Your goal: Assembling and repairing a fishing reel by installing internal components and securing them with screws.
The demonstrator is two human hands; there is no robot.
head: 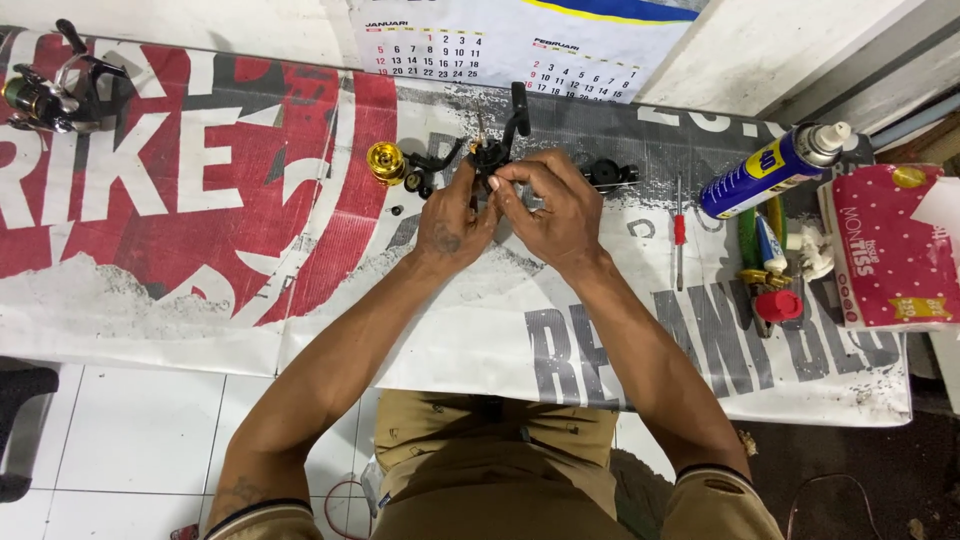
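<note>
1. The black reel body (492, 152) sits above the desk (150, 300), just right of the gold spool (385, 162), pinched between both hands.
2. The left hand (450, 225) has its fingers clenched on the body's lower side; the right hand (555, 215) grips its right edge, fingertips perhaps on a small part, which is hard to see.
3. It looks rigid, light, probably greasy and slippery; the solid frame is the safest hold, not the thin handle arm (519, 108).

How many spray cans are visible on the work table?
1. A blue and yellow metal spray can lies on its side at the table's right end, beside the red dotted tissue pack. Another could be hidden behind the hands or outside the view.
</note>
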